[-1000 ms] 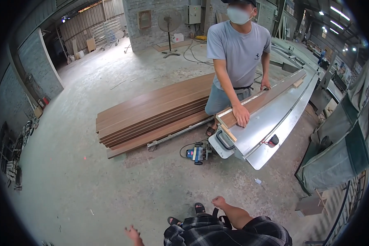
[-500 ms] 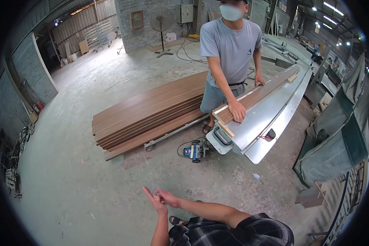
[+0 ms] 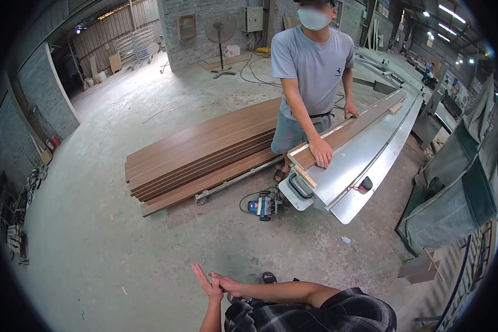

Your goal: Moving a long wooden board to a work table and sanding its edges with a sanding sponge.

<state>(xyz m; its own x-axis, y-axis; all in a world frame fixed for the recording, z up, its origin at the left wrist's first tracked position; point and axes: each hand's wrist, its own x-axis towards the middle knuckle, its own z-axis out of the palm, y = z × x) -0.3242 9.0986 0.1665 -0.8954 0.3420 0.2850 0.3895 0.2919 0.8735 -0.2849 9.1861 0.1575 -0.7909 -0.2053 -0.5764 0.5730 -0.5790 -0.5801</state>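
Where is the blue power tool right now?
In the head view, the blue power tool sits on the floor slightly right of center, just left of the metal table's near end and below the stacked brown boards.

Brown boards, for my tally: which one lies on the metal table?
The single narrow board on the metal table; the wider boards are stacked lower, to its left.

A board point(image 3: 359, 124) is laid along the left edge of the desk point(image 3: 343, 174). On the floor point(image 3: 149, 249), a power tool point(image 3: 264, 206) is placed beside the desk's near left corner; behind it and to the left, panels point(image 3: 205, 144) are stacked.
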